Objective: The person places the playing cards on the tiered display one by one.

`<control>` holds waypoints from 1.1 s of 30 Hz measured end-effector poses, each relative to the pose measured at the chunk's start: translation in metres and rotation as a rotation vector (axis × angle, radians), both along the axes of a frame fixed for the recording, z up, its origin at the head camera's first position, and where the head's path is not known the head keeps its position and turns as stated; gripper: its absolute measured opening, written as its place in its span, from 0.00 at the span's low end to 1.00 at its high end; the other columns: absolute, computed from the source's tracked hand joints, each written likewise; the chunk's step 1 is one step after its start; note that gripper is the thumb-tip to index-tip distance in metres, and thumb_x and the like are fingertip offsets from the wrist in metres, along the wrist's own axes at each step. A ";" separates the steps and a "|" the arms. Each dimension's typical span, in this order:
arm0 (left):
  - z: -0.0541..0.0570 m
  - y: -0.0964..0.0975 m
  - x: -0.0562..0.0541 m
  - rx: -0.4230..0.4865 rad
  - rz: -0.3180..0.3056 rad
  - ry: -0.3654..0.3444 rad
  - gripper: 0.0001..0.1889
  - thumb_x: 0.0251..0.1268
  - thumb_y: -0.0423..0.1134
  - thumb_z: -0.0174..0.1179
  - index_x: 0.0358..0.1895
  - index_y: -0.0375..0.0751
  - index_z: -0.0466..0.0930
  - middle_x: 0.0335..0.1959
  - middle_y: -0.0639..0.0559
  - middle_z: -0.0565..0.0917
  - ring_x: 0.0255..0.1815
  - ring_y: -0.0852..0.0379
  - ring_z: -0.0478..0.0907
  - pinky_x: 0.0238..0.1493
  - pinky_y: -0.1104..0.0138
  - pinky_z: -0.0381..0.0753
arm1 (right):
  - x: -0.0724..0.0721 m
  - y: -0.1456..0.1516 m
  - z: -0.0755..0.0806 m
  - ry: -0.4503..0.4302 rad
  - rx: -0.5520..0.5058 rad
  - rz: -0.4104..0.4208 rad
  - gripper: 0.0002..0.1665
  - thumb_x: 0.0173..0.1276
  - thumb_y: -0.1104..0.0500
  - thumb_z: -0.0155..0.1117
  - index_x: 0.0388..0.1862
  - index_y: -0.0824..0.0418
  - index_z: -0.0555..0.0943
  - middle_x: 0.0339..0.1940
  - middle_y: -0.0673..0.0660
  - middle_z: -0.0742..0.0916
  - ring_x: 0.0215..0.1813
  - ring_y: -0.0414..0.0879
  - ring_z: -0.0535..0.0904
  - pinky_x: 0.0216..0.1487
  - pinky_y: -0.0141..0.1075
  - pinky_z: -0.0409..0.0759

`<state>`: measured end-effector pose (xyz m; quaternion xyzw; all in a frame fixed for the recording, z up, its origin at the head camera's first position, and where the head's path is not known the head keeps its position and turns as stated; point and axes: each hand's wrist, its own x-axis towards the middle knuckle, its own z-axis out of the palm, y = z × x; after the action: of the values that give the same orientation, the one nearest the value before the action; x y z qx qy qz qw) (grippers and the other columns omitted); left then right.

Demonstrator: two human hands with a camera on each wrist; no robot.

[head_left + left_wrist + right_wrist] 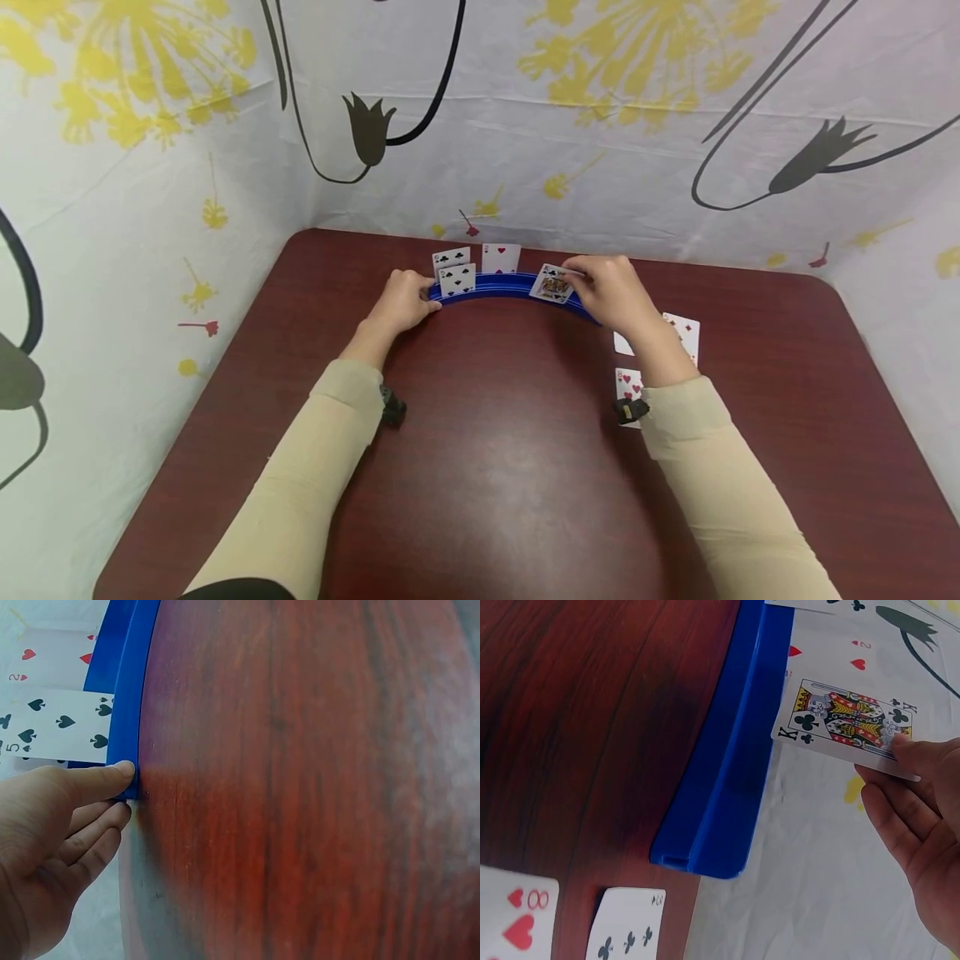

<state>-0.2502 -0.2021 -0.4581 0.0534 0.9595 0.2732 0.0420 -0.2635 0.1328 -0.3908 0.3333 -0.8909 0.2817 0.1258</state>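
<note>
A curved blue card holder (502, 287) lies near the table's far edge. My left hand (399, 302) grips its left end, thumb (112, 778) on the front rim and fingers below. Beside that hand, a five of spades (457, 282) stands in the holder, partly covering a clubs card (451, 256). A two of hearts (501, 257) stands farther along, towards the middle. My right hand (615, 292) pinches a king of clubs (847, 720) by one end between thumb and fingers. The card is tilted, its lower end over the holder's right half.
On the table to the right lie an eight of hearts (514, 919), a three of clubs (626, 926) and a diamonds card (684, 333), partly hidden by my right arm in the head view. A patterned cloth (480, 167) hangs behind the brown table (480, 467).
</note>
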 end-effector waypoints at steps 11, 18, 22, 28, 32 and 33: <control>0.000 -0.001 -0.001 0.010 -0.004 -0.005 0.25 0.66 0.36 0.69 0.65 0.33 0.78 0.45 0.39 0.87 0.46 0.48 0.82 0.49 0.57 0.84 | -0.007 -0.014 -0.007 0.037 -0.026 0.019 0.06 0.70 0.67 0.68 0.42 0.68 0.88 0.39 0.63 0.90 0.39 0.56 0.87 0.43 0.50 0.83; -0.001 -0.002 -0.002 0.011 -0.002 -0.016 0.25 0.67 0.36 0.69 0.66 0.33 0.78 0.45 0.40 0.86 0.45 0.49 0.82 0.48 0.58 0.84 | -0.008 -0.024 -0.007 0.056 0.001 -0.012 0.07 0.70 0.65 0.68 0.43 0.65 0.88 0.40 0.61 0.91 0.40 0.57 0.88 0.43 0.52 0.82; 0.001 -0.001 -0.002 0.017 0.004 -0.021 0.26 0.67 0.36 0.69 0.66 0.33 0.78 0.45 0.40 0.86 0.45 0.49 0.82 0.48 0.58 0.84 | -0.009 -0.030 -0.008 0.064 0.021 -0.034 0.07 0.70 0.65 0.68 0.44 0.64 0.89 0.41 0.60 0.91 0.42 0.57 0.88 0.44 0.54 0.82; 0.002 -0.001 -0.001 0.023 0.006 -0.025 0.25 0.67 0.36 0.69 0.66 0.32 0.78 0.48 0.38 0.86 0.47 0.48 0.83 0.49 0.57 0.85 | -0.010 -0.039 -0.010 0.046 0.032 -0.031 0.08 0.72 0.64 0.67 0.46 0.64 0.89 0.43 0.60 0.91 0.43 0.57 0.88 0.44 0.54 0.83; 0.001 -0.001 -0.001 0.021 0.006 -0.020 0.25 0.66 0.36 0.69 0.65 0.33 0.78 0.49 0.38 0.86 0.48 0.47 0.83 0.50 0.57 0.85 | -0.011 -0.045 -0.012 0.038 0.045 -0.031 0.09 0.72 0.64 0.66 0.47 0.64 0.88 0.44 0.61 0.90 0.44 0.57 0.88 0.45 0.54 0.83; 0.001 -0.001 -0.001 0.019 0.006 -0.019 0.25 0.66 0.36 0.69 0.65 0.33 0.78 0.49 0.38 0.86 0.48 0.48 0.83 0.50 0.57 0.84 | -0.011 -0.046 -0.012 0.039 0.048 -0.032 0.09 0.72 0.64 0.66 0.47 0.64 0.88 0.44 0.61 0.90 0.45 0.57 0.88 0.45 0.54 0.83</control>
<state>-0.2513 -0.2026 -0.4569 0.0486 0.9566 0.2829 0.0496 -0.2749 0.0866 -0.4025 0.3273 -0.9001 0.2514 0.1396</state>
